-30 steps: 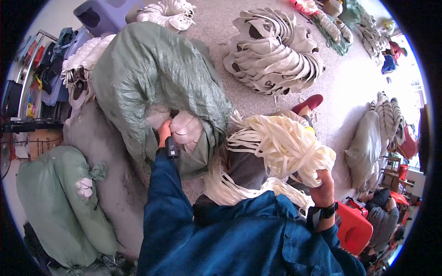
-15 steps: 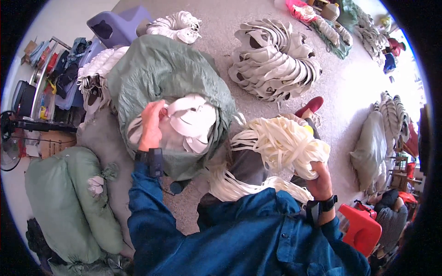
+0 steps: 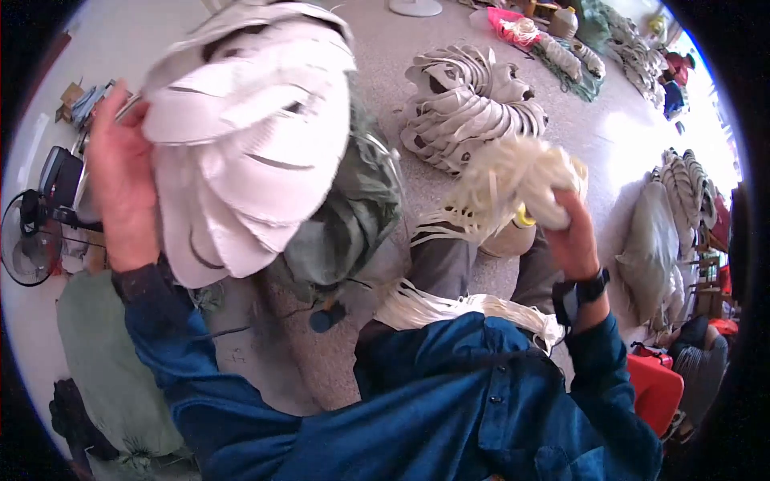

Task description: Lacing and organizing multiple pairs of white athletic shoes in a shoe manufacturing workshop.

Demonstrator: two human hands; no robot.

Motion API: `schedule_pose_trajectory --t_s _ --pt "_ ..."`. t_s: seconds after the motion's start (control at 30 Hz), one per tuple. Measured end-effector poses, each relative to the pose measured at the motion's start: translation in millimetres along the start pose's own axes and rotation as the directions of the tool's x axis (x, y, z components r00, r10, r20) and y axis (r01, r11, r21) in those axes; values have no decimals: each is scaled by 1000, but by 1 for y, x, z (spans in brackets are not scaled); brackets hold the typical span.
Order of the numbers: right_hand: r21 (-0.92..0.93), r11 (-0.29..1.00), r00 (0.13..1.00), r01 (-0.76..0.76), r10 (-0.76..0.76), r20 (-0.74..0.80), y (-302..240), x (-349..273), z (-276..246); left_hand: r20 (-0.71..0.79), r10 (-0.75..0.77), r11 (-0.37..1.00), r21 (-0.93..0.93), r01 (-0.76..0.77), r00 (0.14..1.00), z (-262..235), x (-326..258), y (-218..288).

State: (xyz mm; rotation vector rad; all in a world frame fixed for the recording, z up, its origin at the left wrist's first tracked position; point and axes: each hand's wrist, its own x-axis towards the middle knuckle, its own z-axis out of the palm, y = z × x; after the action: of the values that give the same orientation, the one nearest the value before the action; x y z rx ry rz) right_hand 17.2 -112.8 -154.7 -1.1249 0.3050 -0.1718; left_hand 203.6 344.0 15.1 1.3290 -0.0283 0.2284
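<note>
l hand [image 3: 120, 180] gripping white cut-piece stack [image 3: 245, 136] | r hand [image 3: 571, 232] fisted on cream strap bundle [image 3: 513, 180]

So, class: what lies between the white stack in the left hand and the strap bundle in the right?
In the head view, a green sack lies between stack and bundle.

The left hand [image 3: 120, 188] holds a stack of cut pieces [image 3: 249, 136] up high on the left side. Just behind and under that stack sits a big sack [image 3: 353, 216] on the floor [image 3: 385, 72]. The right hand [image 3: 569, 232] holds a bunch of strips [image 3: 513, 180] up on the right, above the knees. More strips [image 3: 457, 309] lie across the lap. A pile of pieces [image 3: 473, 112] lies on the floor farther back, behind the bunch. Another sack [image 3: 108, 369] lies by the lower left. A fan [image 3: 28, 248] stands at the left edge.
</note>
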Motion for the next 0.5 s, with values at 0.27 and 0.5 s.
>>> schedule_pose_trajectory --t_s 0.27,0.5 --pt "10 915 853 403 -379 360 -77 42 137 -22 518 799 370 -475 855 -79 -49 76" --pt "-307 894 673 328 6 739 -23 79 236 -188 312 936 227 -268 931 -89 -110 96"
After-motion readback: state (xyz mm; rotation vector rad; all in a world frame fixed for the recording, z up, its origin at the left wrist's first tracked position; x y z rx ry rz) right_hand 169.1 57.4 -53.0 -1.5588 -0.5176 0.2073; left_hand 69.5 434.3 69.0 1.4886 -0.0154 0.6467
